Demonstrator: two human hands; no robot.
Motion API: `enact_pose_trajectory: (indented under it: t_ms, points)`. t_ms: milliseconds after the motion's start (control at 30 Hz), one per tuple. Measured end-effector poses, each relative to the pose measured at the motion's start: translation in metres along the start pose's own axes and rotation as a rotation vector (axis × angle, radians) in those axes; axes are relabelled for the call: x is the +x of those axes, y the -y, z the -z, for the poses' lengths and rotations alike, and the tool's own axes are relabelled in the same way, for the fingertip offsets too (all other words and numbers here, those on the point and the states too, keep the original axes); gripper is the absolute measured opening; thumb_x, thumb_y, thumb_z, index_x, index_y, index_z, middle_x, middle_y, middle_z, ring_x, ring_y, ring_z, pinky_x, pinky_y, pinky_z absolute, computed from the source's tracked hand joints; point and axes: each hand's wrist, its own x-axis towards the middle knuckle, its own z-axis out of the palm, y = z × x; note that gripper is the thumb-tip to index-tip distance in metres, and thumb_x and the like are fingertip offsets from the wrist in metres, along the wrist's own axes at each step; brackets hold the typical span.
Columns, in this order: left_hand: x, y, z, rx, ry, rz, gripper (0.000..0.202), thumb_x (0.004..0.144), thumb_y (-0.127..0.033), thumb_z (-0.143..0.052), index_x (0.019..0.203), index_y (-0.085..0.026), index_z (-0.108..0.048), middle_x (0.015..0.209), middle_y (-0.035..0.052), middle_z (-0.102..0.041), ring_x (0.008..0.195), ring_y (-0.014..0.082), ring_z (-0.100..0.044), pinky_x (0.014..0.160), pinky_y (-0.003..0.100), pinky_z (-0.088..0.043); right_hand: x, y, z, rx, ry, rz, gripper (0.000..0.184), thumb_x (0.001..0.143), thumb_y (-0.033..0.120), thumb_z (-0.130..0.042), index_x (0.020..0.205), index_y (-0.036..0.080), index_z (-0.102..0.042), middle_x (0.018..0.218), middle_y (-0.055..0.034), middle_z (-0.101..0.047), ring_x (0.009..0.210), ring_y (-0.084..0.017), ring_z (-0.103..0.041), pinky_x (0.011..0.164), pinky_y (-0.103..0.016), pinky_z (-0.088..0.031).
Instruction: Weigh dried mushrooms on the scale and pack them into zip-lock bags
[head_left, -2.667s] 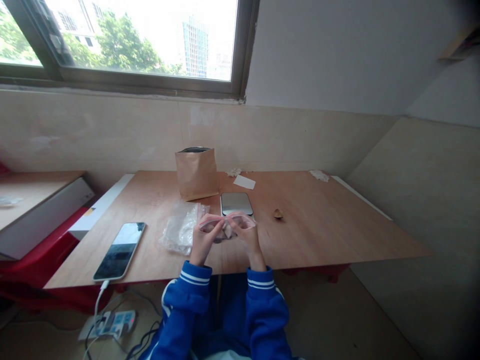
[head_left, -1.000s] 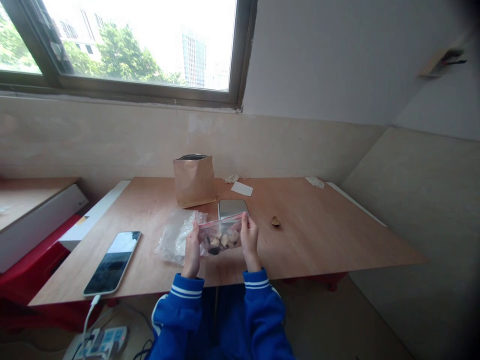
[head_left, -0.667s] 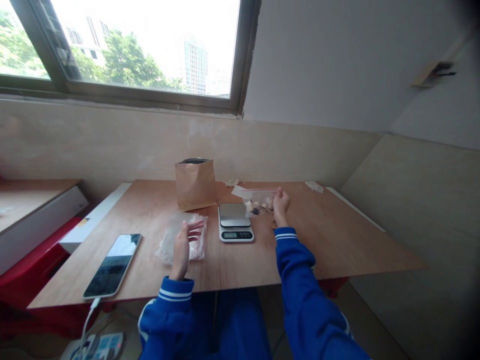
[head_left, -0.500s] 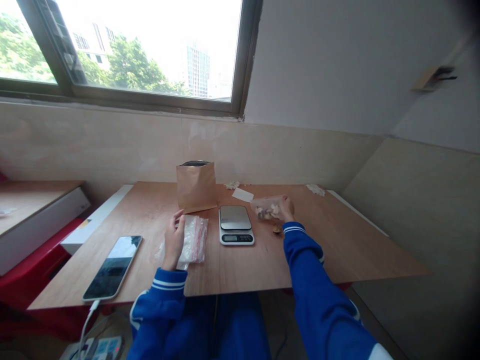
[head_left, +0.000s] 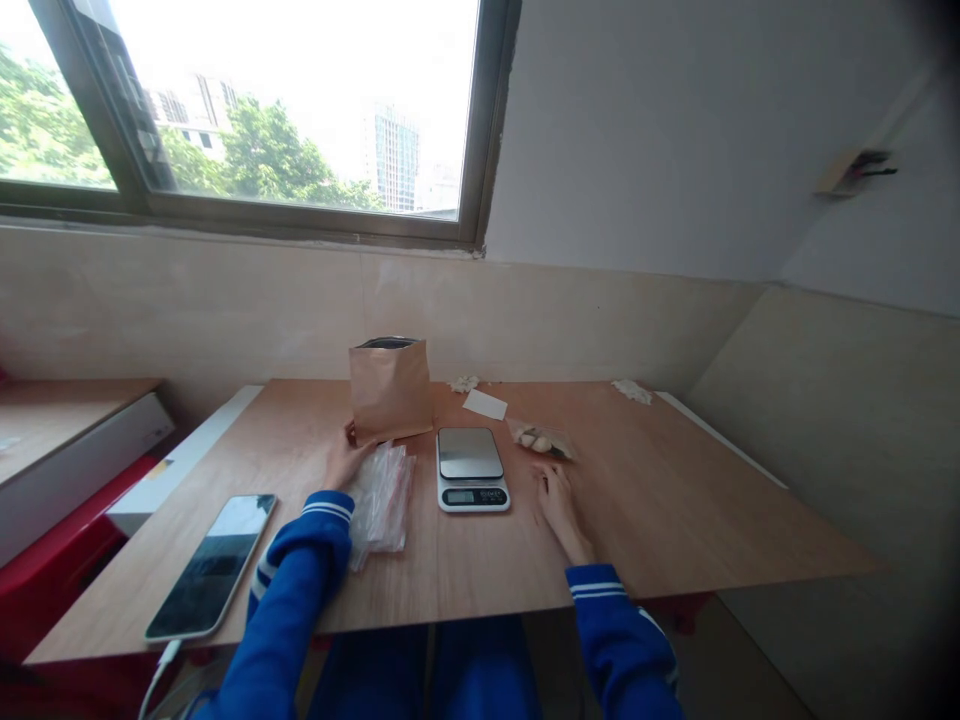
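Note:
At the lower left corner of the upright brown paper pouch [head_left: 391, 388], my left hand [head_left: 347, 462] has its thumb in front and fingers curled round the edge. Clear zip bags [head_left: 384, 500] lie in a pile just under and beside that hand. My right hand [head_left: 559, 505] is low over the table right of the scale, fingers drawn together; whatever is between them is hidden. Just beyond its fingertips lies a clear bag with pale pieces [head_left: 537, 440] inside. Between the hands stands a kitchen scale [head_left: 472, 468] with a bare steel plate.
A phone [head_left: 214, 565] on a white cable lies at the table's left front. Behind the scale are a white card [head_left: 485, 404] and a small pale heap [head_left: 464, 384]. Another pale heap [head_left: 632, 391] sits at the back right. The wall borders the table's far side.
My right hand has let go of the clear bag of pieces, now lying on the table, and has drawn back toward me. My left hand has moved forward to the pouch's corner.

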Motion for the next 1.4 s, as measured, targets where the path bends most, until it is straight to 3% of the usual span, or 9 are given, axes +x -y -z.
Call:
enact_pose_trajectory:
  t_ms: [200, 333, 600, 733, 833, 933, 1167, 1267, 1400]
  points:
    - [0.003, 0.004, -0.001, 0.414, -0.053, 0.007, 0.066, 0.072, -0.052, -0.071, 0.127, -0.02, -0.053, 0.11, 0.0133, -0.068, 0.108, 0.0312, -0.063, 0.091, 0.043, -0.046, 0.034, 0.076, -0.004, 0.315, 0.193, 0.26, 0.039, 0.09, 0.027, -0.043, 0.125, 0.02, -0.059, 0.124, -0.0106, -0.063, 0.113, -0.022, -0.059, 0.099, -0.038, -0.045]
    - [0.0, -0.001, -0.001, 0.51, -0.052, -0.046, 0.048, 0.076, -0.053, -0.066, 0.112, -0.022, -0.061, 0.108, 0.0115, -0.07, 0.106, 0.0298, -0.063, 0.087, 0.039, -0.046, 0.046, 0.107, -0.024, 0.244, 0.29, 0.37, 0.041, 0.093, 0.031, -0.044, 0.132, 0.022, -0.055, 0.132, -0.0095, -0.059, 0.122, -0.022, -0.053, 0.105, -0.041, -0.039]
    - [-0.005, 0.003, 0.0, 0.427, -0.011, -0.094, 0.041, 0.076, -0.045, -0.066, 0.11, -0.022, -0.058, 0.111, 0.0097, -0.07, 0.102, 0.0279, -0.064, 0.084, 0.037, -0.046, 0.052, 0.037, -0.025, -0.309, -0.018, 0.056, 0.043, 0.095, 0.024, -0.035, 0.133, 0.016, -0.055, 0.145, -0.0197, -0.044, 0.134, -0.036, -0.037, 0.105, -0.059, -0.032]
    - [-0.006, 0.007, 0.0, 0.278, 0.014, -0.137, 0.04, 0.075, -0.038, -0.067, 0.111, -0.024, -0.056, 0.108, 0.0059, -0.07, 0.096, 0.0244, -0.066, 0.08, 0.033, -0.048, 0.06, 0.001, -0.008, -0.224, 0.067, 0.21, 0.038, 0.088, 0.014, -0.037, 0.115, 0.016, -0.064, 0.126, -0.0153, -0.06, 0.127, -0.028, -0.046, 0.106, -0.049, -0.037]
    - [-0.007, 0.009, -0.001, 0.214, 0.018, -0.168, 0.038, 0.075, -0.033, -0.064, 0.11, -0.023, -0.056, 0.108, 0.0053, -0.069, 0.094, 0.0225, -0.066, 0.08, 0.032, -0.049, 0.068, 0.005, 0.003, -0.129, 0.132, 0.216, 0.033, 0.085, 0.013, -0.04, 0.104, 0.018, -0.066, 0.12, -0.0121, -0.062, 0.124, -0.025, -0.049, 0.106, -0.047, -0.038]
    - [-0.007, 0.01, -0.003, 0.186, 0.016, -0.166, 0.038, 0.073, -0.031, -0.063, 0.109, -0.022, -0.056, 0.106, 0.0049, -0.069, 0.088, 0.0209, -0.066, 0.077, 0.031, -0.049, 0.069, 0.049, 0.014, -0.043, 0.079, 0.212, 0.029, 0.086, 0.018, -0.045, 0.107, 0.018, -0.065, 0.129, -0.0139, -0.056, 0.127, -0.027, -0.048, 0.107, -0.048, -0.038]
    - [-0.008, 0.012, -0.003, 0.132, 0.012, -0.194, 0.035, 0.072, -0.026, -0.058, 0.107, -0.022, -0.054, 0.102, 0.0044, -0.068, 0.086, 0.0196, -0.065, 0.079, 0.032, -0.05, 0.038, 0.215, 0.026, 0.216, 0.127, 0.664, 0.033, 0.098, 0.024, -0.038, 0.127, 0.026, -0.054, 0.127, -0.0064, -0.056, 0.124, -0.019, -0.05, 0.108, -0.039, -0.041]
    - [-0.01, 0.01, -0.003, 0.079, 0.013, -0.208, 0.033, 0.071, -0.023, -0.054, 0.104, -0.022, -0.053, 0.101, 0.0045, -0.067, 0.09, 0.02, -0.065, 0.084, 0.033, -0.051, 0.027, 0.244, 0.014, 0.09, 0.148, 0.762, 0.033, 0.099, 0.023, -0.036, 0.126, 0.018, -0.055, 0.127, -0.0107, -0.057, 0.125, -0.021, -0.048, 0.11, -0.04, -0.038]
    - [-0.013, 0.005, -0.004, 0.095, -0.002, -0.229, 0.026, 0.073, -0.021, -0.051, 0.099, -0.022, -0.056, 0.1, 0.0047, -0.068, 0.094, 0.0204, -0.065, 0.088, 0.035, -0.05, 0.014, 0.243, -0.008, -0.108, 0.284, 0.746, 0.032, 0.099, 0.021, -0.034, 0.098, 0.013, -0.066, 0.101, -0.0125, -0.068, 0.102, -0.023, -0.061, 0.096, -0.037, -0.046]
